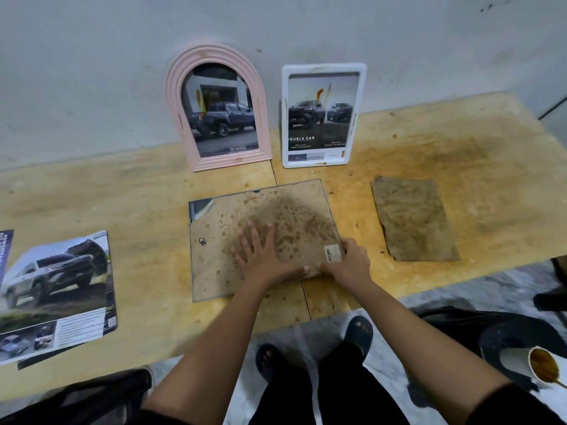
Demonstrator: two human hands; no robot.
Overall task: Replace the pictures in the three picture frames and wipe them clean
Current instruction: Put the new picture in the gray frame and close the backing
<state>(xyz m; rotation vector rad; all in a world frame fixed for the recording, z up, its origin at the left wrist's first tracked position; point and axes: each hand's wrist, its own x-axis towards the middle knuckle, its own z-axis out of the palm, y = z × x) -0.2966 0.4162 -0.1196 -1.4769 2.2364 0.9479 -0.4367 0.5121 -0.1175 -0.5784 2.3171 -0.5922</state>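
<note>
A picture frame lies face down at the middle of the wooden table, its stained brown backing board up. My left hand presses flat on the board with fingers spread. My right hand grips the frame's near right corner, by a barcode sticker. A pink arched frame and a white rectangular frame stand against the wall behind, each showing a truck picture with smears on the glass. Loose truck pictures lie at the left.
A dirty brown cloth lies flat to the right of the frame. The table is stained plywood. A paper cup with brown liquid sits low at the right, beside dark items on the floor. My sandalled feet show below the table's edge.
</note>
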